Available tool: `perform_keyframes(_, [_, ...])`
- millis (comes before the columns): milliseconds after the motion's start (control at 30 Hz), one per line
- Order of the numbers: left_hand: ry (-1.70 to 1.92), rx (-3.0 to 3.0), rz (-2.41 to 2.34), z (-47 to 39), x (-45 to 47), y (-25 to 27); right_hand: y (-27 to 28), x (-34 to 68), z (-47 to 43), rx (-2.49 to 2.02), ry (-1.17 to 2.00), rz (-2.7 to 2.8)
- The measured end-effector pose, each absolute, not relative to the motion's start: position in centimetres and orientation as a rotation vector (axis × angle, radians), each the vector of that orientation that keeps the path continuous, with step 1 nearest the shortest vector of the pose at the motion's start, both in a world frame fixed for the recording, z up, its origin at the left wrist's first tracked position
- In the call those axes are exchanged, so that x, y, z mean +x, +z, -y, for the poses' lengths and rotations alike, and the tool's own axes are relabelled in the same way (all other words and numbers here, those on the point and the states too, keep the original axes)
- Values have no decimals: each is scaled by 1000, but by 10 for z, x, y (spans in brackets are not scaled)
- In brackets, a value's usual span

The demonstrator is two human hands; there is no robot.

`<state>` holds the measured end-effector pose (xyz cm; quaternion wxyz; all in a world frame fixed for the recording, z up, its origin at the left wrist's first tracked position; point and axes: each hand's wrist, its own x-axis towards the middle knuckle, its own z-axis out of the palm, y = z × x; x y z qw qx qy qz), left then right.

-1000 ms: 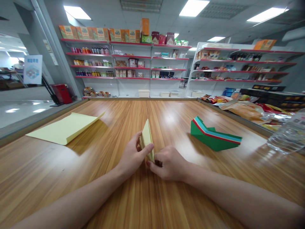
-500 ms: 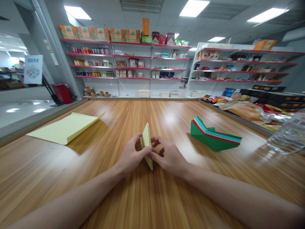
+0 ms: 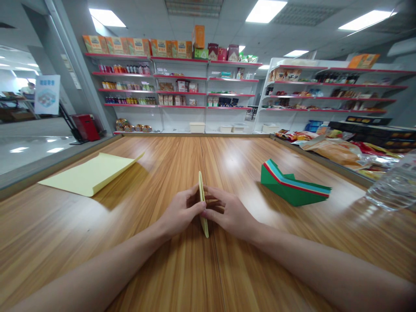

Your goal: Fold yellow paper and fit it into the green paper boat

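Observation:
A folded piece of yellow paper (image 3: pixel 202 195) stands on edge between my hands at the middle of the table (image 3: pixel 156 268), seen nearly edge-on. My left hand (image 3: pixel 182 209) is closed on it from the left, thumb on the near side. From the right, my right hand (image 3: pixel 229 212) pinches it too, its thumb touching the paper close to my left thumb. Some fingertips are hidden behind the paper. Off to the left lies a larger yellow sheet (image 3: pixel 87 173) with its right side curling up. On the right rests a folded green paper shape (image 3: pixel 289 188) with blue, white and red layered edges.
A clear plastic bottle (image 3: pixel 393 184) stands at the right edge. Beyond it are snack packets (image 3: pixel 338 149) and black boxes (image 3: pixel 373 134). Shelves of goods (image 3: pixel 182 80) line the back wall. A sign (image 3: pixel 47 94) and a red box (image 3: pixel 85 128) are at far left.
The yellow paper has turned more edge-on and dropped slightly toward me. My right fingers have straightened along its right side. Both hands keep hold of it.

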<state>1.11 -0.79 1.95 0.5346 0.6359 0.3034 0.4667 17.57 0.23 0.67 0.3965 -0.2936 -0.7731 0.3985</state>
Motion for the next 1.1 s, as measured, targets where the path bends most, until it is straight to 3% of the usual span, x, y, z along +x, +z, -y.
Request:
perform_keyframes(133, [1102, 1498, -718, 7, 8, 19, 3, 177, -5, -689, 1200, 1896])
perform_keyframes(300, [1137, 1524, -735, 5, 8, 19, 4, 177, -5, -711, 1207, 1880])
perform_keyframes(733, [1224, 1897, -1115, 14, 14, 14, 1, 184, -13, -1101, 450, 2045])
perform_keyframes(933, [1260, 2002, -997, 10, 15, 7, 3, 183, -14, -1132, 702, 1819])
perform_keyframes(1100, [1110, 1634, -941, 2, 15, 1, 3, 182, -16, -1061, 930, 1610])
